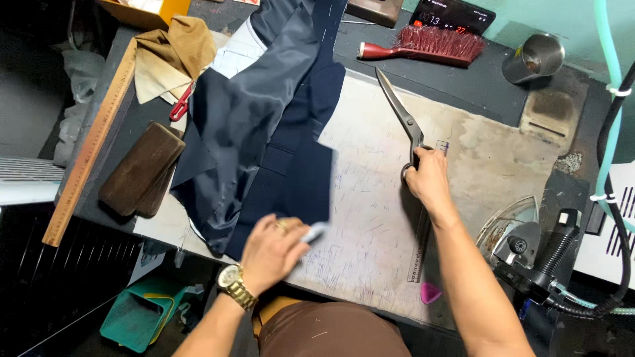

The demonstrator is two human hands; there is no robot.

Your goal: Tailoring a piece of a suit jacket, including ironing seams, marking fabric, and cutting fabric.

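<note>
**Shears gripped at mid-table, navy cloth edge pinched near front edge**

The long dark steel tailor's shears (405, 125) are held by the right hand (428, 180) approx. at the middle of the worn, chalk-marked beige work surface (377, 218). The fingers are closed through and around the handle loops; the blades are shut and pointed toward the far edge, tip resting just short of the red-handled bristle brush (430, 45). A clear plastic ruler (423, 244) is seen under the wrist, running toward the front edge, w/ a pink piece of tailor's chalk (430, 292) beside its near end.

The left hand (272, 251), w/ a gold wristwatch (235, 285), is curled at the front edge. The near corner of the navy blue jacket piece with shiny lining (271, 132) is pinched by it; a small pale object is also gripped, blurred, so its kind cannot be told. The cloth is spread from there up the left half to the far edge.

A brown padded block (141, 170) and a long wooden ruler (89, 145) lie along the left edge. A steam iron (529, 254) is parked at the right front corner.
</note>
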